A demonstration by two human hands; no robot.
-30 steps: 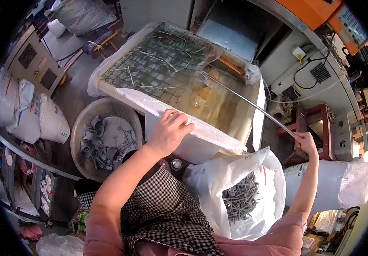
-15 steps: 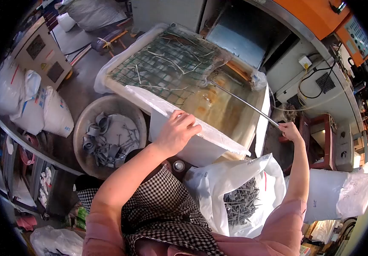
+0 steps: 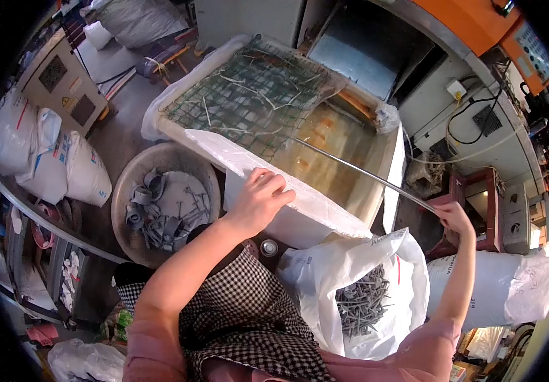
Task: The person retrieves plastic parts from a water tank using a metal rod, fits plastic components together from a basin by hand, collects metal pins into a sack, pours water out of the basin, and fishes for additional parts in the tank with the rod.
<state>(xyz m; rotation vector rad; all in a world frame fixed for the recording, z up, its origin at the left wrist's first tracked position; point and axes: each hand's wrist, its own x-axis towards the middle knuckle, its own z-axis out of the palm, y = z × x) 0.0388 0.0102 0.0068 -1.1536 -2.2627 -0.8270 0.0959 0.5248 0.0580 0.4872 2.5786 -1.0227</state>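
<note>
A tub of water [image 3: 386, 181] stands in front of me, with a green net [image 3: 242, 89] and pale strips over its left part. My right hand [image 3: 454, 219] is closed round the end of a long metal rod [image 3: 366, 173], whose far tip reaches the water beside the net. My left hand [image 3: 263, 198] rests with curled fingers on the top edge of a white foam board [image 3: 319, 209] along the tub's near side. Close below, between my arms, an open white sack [image 3: 312, 270] holds grey plastic pieces [image 3: 362, 302].
Left of the tub is a round basin [image 3: 121, 207] with grey scraps. Full white sacks [image 3: 86, 169] lean at the far left. Another sack [image 3: 487, 290] lies at the right, near a red stool frame [image 3: 494, 219]. An orange machine [image 3: 465, 22] stands at the back right.
My right hand first moved left and then back to the right with the rod. The rod's tip has shifted toward me and to the left. My left hand stays on the board.
</note>
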